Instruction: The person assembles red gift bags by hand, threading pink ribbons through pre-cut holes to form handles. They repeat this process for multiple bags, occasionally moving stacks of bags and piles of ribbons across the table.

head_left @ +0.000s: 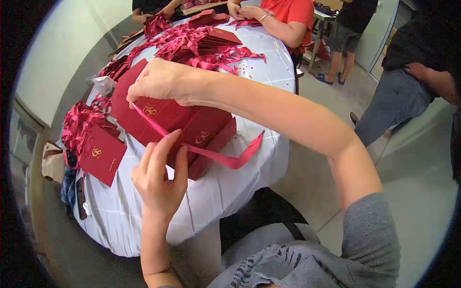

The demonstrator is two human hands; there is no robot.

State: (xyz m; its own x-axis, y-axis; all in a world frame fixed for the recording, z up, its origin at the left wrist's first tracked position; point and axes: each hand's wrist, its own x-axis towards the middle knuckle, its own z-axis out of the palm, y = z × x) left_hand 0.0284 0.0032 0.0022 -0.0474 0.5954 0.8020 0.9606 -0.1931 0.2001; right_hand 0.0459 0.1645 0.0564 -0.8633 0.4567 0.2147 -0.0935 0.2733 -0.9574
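Observation:
A pink-red ribbon (223, 158) runs between my two hands, its loose end trailing off to the right. My right hand (161, 79) reaches across from the right with its fingers closed on the ribbon's upper end. Lower down, my left hand (161, 177) pinches the ribbon between thumb and fingers. Just beyond and beneath the hands lie dark red paper bags (204, 126) with gold printed lettering, stacked on the white-covered table (211, 201). My right forearm and hand hide part of the stack.
At the left hangs another red bag (102, 156) over the table edge, below a heap of ribbons (81, 124). Farther back is a large ribboned pile (192, 43). A person in red (288, 21) and others sit or stand around.

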